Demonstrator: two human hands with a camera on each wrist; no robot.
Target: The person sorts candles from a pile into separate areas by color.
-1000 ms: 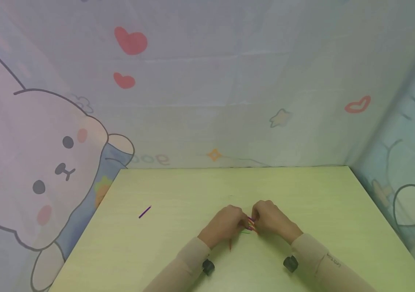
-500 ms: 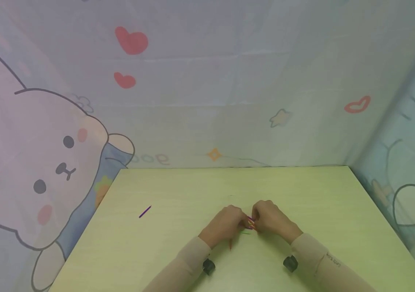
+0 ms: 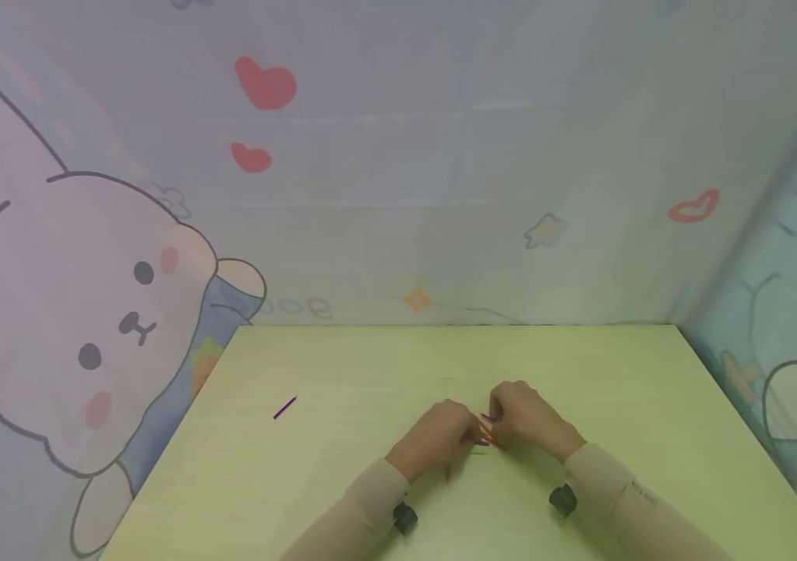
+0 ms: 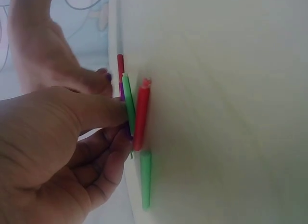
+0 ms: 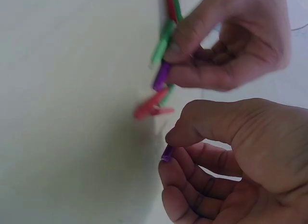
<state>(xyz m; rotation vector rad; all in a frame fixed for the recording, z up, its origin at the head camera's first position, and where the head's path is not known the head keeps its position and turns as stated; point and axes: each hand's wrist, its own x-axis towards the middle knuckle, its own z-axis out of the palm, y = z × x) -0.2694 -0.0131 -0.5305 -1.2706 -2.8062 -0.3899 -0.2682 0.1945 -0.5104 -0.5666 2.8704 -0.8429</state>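
My left hand (image 3: 440, 436) and right hand (image 3: 526, 417) work close together over a small heap of thin coloured candles (image 3: 485, 428) on the table. The left thumb and forefinger pinch a purple candle (image 5: 161, 77), mostly covered by the fingers; a green candle (image 4: 129, 103) lies right at the thumb tip. A red candle (image 4: 141, 115) and another green candle (image 4: 146, 180) are beside them. In the right wrist view, my right thumb and forefinger pinch another purple candle (image 5: 167, 153), with only its end showing. Red candles (image 5: 151, 104) lie between the hands.
A lone purple candle (image 3: 284, 407) lies at the left of the pale yellow-green table (image 3: 342, 366). A reddish candle (image 3: 448, 474) lies near my left wrist. Behind the table hangs a cloth (image 3: 398, 156) printed with cartoons and hearts.
The head view has shifted slightly. My right hand sits a little higher relative to the heap, while the left hand stays nearly where it was.
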